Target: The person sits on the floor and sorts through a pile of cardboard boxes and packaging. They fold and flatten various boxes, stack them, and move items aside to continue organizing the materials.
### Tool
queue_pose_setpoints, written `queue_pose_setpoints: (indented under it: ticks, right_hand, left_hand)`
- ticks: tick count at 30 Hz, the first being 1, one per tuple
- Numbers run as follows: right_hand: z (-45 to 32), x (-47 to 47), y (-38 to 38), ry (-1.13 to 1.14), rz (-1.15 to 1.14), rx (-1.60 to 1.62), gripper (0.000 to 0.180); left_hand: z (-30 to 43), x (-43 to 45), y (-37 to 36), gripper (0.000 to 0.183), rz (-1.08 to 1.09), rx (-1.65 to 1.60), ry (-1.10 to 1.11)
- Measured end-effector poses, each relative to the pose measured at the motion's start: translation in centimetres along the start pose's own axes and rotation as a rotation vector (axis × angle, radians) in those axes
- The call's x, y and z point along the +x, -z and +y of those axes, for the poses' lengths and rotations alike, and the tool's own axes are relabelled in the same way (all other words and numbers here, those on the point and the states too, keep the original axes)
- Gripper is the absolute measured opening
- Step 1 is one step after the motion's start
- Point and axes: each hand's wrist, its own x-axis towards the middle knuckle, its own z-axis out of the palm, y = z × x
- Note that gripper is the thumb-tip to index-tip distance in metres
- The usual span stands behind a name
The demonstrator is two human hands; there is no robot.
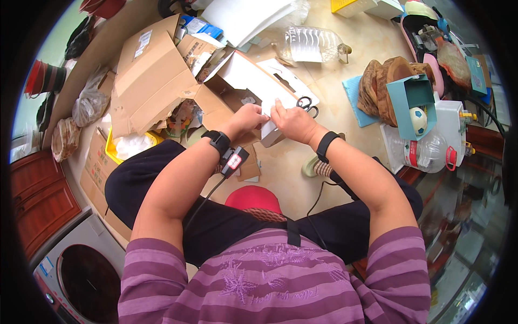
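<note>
My left hand pinches the near edge of a white-faced cardboard box that stands opened on the floor before me. Close beside it, my right hand has its fingers bent on a white flap of the same box. The black handles of a pair of scissors show just past my right hand; the blades are hidden. To the left of the box leans a large torn brown cardboard box. Both wrists wear black straps, and a small device with a cable sits at the left one.
A clear plastic bottle lies beyond the box. At the right are a wood slab, a teal box with a small ball and a large bottle. A yellow tray is near my left knee, a washing machine at lower left.
</note>
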Motion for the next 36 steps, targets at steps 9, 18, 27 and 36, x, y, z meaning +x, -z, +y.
queue_pose_setpoints:
  ticks: [9, 18, 27, 36]
  right_hand:
    - [1.4, 1.7, 0.2, -0.335, 0.053, 0.428, 0.003]
    - [1.2, 1.2, 2.6, -0.276, -0.118, 0.465, 0.061]
    - [0.1, 1.0, 1.3, -0.178, -0.13, 0.275, 0.028]
    - [0.1, 1.4, 0.1, -0.114, -0.173, 0.402, 0.008]
  left_hand:
    - [0.2, -0.3, 0.5, 0.007, -0.059, 0.103, 0.022]
    - [-1.1, -1.5, -0.4, 0.017, -0.059, -0.175, 0.023]
    - [0.3, -1.5, -0.4, 0.039, 0.055, -0.304, 0.017]
    - [1.8, -1.9, 0.0, 0.038, 0.104, -0.184, -0.01]
